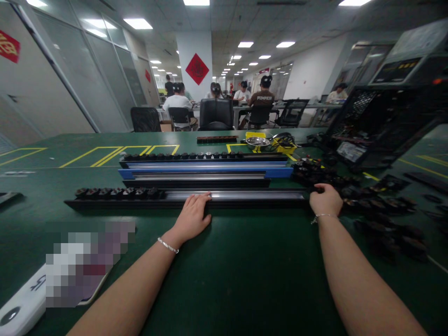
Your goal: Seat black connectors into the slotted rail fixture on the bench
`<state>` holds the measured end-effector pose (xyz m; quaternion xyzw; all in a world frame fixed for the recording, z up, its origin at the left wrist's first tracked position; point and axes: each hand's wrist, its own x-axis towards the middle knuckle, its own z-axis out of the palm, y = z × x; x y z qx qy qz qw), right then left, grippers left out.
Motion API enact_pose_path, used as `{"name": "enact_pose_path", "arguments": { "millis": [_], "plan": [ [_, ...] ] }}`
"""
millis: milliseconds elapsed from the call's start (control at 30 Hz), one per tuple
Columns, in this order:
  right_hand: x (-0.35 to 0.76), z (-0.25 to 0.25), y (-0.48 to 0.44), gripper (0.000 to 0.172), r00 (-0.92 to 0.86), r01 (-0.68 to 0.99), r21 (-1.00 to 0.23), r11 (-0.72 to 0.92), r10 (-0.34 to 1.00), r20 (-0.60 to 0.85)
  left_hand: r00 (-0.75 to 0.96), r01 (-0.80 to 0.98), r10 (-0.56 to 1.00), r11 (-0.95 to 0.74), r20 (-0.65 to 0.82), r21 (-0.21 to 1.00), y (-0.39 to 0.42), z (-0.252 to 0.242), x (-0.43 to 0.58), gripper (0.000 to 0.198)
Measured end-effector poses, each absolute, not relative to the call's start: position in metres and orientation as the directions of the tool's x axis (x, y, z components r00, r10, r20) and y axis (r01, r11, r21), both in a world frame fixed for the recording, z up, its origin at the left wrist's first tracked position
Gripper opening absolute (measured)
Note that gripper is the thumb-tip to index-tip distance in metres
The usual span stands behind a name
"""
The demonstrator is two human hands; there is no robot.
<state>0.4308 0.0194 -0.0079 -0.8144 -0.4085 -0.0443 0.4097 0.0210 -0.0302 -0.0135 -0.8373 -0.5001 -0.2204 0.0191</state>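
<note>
Working at the wide green counter (245, 280), I have three long rails lying across in front of me. The nearest one, the black rail (245, 196), is the one I touch. Behind it lie the blue rail (203, 173) and the far rail (210, 158), which carries pieces along most of its top. To the right of the black rail is a pile (381, 219) of small black pieces, spread over the counter below a black crate (378, 121). On the black rail a row (115, 192) of such pieces sits only at the left end; the other part of its groove is bare and shiny.

My left hand (192, 215) lies flat at the middle of the rail, palm on the counter, with the fingers (205, 198) nearly together and laid on the near edge. My right hand (326, 199) is at the right end of the rail, at the edge of the pile. Its fingers curl away from me, so I cannot tell if they pinch a piece.

I judge the good way is a firm left hand, so the rail does not slide or turn when something pushes at its end. The right hand should take one piece only, from the edge of the pile and not from the middle, and hold it level with the groove.
</note>
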Motion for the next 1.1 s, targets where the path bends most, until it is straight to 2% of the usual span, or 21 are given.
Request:
{"name": "enact_pose_path", "arguments": {
  "millis": [133,300,500,900,1100],
  "plan": [
    [0.427,-0.006,0.016,0.033,0.654,0.715,-0.618,-0.325,0.622,0.430,0.408,0.845,0.823,-0.505,0.395,0.178,-0.030,-0.014,0.021,0.048],
    [0.436,-0.007,0.009,0.032,0.713,0.685,-0.620,-0.381,0.525,0.465,0.409,0.839,0.817,-0.512,0.406,0.185,-0.030,-0.015,0.021,0.048],
    [0.446,-0.015,0.014,0.034,0.612,0.756,-0.608,-0.241,0.589,0.528,0.403,0.840,0.820,-0.508,0.408,0.191,-0.030,-0.015,0.021,0.048],
    [0.457,-0.028,0.033,0.042,0.639,0.676,-0.702,-0.224,0.653,0.407,0.398,0.840,0.825,-0.503,0.401,0.201,-0.029,-0.014,0.021,0.046],
    [0.460,-0.032,0.036,0.037,0.636,0.680,-0.654,-0.330,0.710,0.302,0.351,0.846,0.826,-0.481,0.441,0.228,-0.028,-0.013,0.020,0.039]
  ]
}}
